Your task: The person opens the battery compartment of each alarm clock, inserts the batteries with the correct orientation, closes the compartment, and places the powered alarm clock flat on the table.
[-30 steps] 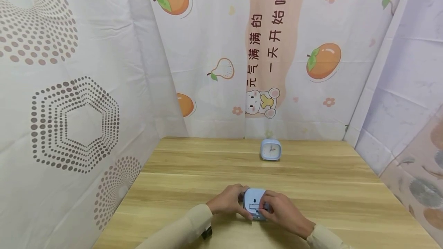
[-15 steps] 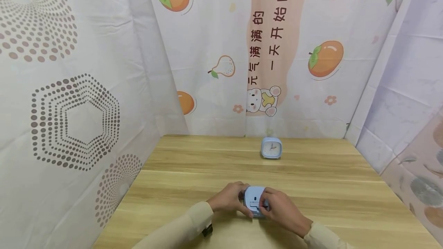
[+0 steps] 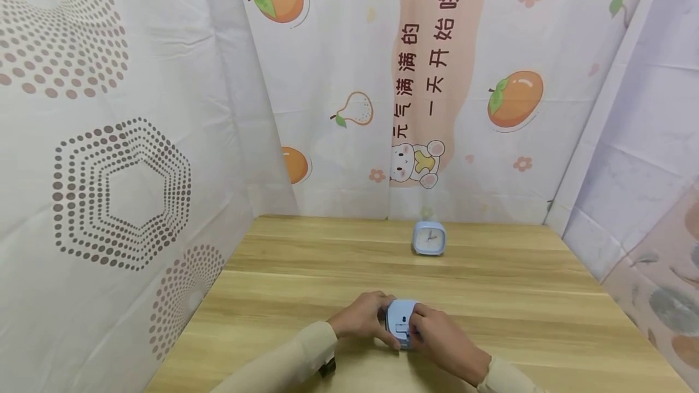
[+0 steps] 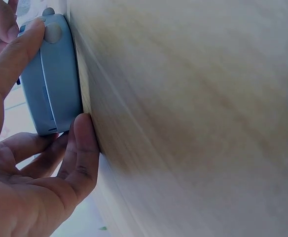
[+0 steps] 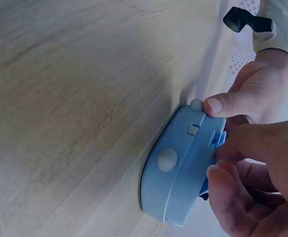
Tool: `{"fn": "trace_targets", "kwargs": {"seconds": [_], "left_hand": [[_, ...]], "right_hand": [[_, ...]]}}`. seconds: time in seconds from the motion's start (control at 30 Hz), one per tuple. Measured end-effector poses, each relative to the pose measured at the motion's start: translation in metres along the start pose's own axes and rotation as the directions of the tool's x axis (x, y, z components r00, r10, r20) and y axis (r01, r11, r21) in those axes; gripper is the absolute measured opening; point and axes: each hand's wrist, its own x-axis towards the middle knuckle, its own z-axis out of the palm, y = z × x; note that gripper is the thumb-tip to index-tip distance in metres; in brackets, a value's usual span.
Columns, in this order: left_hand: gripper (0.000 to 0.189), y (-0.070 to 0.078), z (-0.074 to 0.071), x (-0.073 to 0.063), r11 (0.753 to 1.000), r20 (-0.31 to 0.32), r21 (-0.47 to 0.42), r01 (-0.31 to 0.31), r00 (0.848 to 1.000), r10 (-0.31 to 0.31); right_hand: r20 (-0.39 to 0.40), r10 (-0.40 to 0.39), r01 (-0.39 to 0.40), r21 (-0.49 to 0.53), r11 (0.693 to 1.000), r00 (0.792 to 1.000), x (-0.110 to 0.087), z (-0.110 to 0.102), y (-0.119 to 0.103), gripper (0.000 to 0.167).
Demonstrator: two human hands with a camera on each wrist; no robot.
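Note:
A light-blue alarm clock [image 3: 400, 311] lies face down on the wooden table, its back with the battery compartment turned up. My left hand [image 3: 363, 319] grips the clock from the left, thumb by a round grey foot [image 4: 53, 33] and fingers round the opposite side. Above the back, my right hand [image 3: 441, 335] has its fingers curled, with the tips pinched together at the compartment. In the right wrist view a small blue battery cover [image 5: 217, 139] stands up from the back, right at those fingertips, which partly hide it.
A second light-blue alarm clock [image 3: 429, 238] stands upright at the back of the table [image 3: 306, 259], its dial facing me. Printed curtains [image 3: 338, 156] enclose the table behind and on both sides. A black device [image 3: 327, 367] sits at my left wrist.
My right fingers shift slightly at the compartment, and the hand turns a little over the clock. My left hand keeps its grip. The whole head view moves slightly.

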Motion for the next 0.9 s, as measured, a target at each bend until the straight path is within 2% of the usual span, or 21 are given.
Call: {"fn": "trace_targets", "kwargs": {"seconds": [0.17,0.4,0.73,0.9], "left_hand": [[0.069,-0.0004,0.0017,0.0003,1.0,-0.003,0.018,0.01,1.0,-0.01],[0.069,-0.0033,0.0025,0.0026,1.0,0.008,0.016,0.005,1.0,-0.006],[0.072,-0.0035,0.0003,0.003,1.0,0.01,0.015,0.015,1.0,-0.015],[0.065,-0.0031,-0.0005,0.0026,1.0,0.006,0.002,0.012,1.0,-0.012]], "right_hand": [[0.004,0.016,-0.016,-0.006,1.0,1.0,-0.0003,0.0003,-0.002,0.021],[0.022,0.025,-0.026,0.036,0.999,0.999,0.0,-0.0024,-0.0013,0.021],[0.027,0.01,-0.011,0.017,1.0,1.0,0.0026,-0.0007,0.0009,0.02],[0.042,0.048,-0.051,0.073,0.996,0.998,0.0018,0.0004,0.0028,0.02]]}}
